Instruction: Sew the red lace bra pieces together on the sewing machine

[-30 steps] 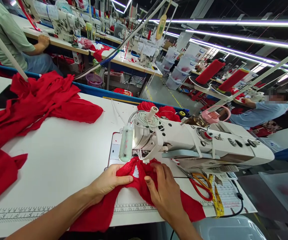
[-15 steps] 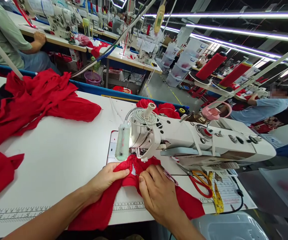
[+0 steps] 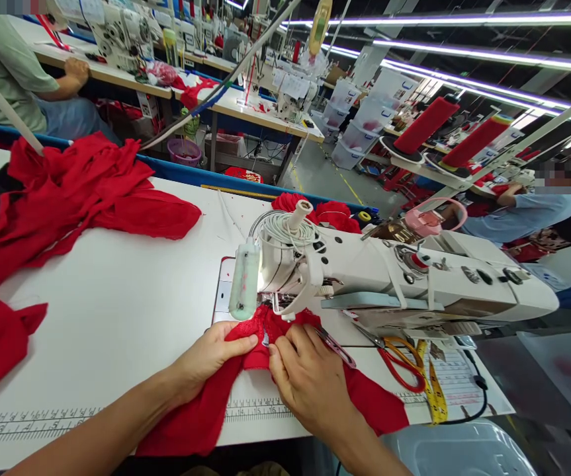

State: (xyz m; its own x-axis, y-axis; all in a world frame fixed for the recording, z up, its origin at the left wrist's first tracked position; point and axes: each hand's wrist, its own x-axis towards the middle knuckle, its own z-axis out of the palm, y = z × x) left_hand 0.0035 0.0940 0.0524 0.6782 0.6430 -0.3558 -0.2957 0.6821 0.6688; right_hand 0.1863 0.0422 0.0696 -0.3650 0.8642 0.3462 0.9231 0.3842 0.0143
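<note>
A piece of red fabric (image 3: 190,413) lies at the front of the sewing machine (image 3: 364,264), its gathered upper part beneath the machine head. My left hand (image 3: 210,360) pinches its left edge, thumb on top. Close by on the right, my right hand (image 3: 309,377) is closed on the same fabric with curled fingers. Between the hands shows a small whitish label (image 3: 265,336). A pink metal tool, perhaps thread snips (image 3: 337,347), sticks out beside my right hand; whether that hand grips it, I cannot tell. The needle area is mostly hidden.
More red fabric (image 3: 77,198) is heaped on the left of the table. Orange-handled scissors (image 3: 399,363) and a yellow tape measure (image 3: 435,390) lie at right. Red thread cones (image 3: 427,125) stand behind the machine. Co-workers sit at far left and far right.
My right hand has shifted slightly left and up along the fabric, nearer the label. More of the pink tool shows. The left hand stays almost where it was.
</note>
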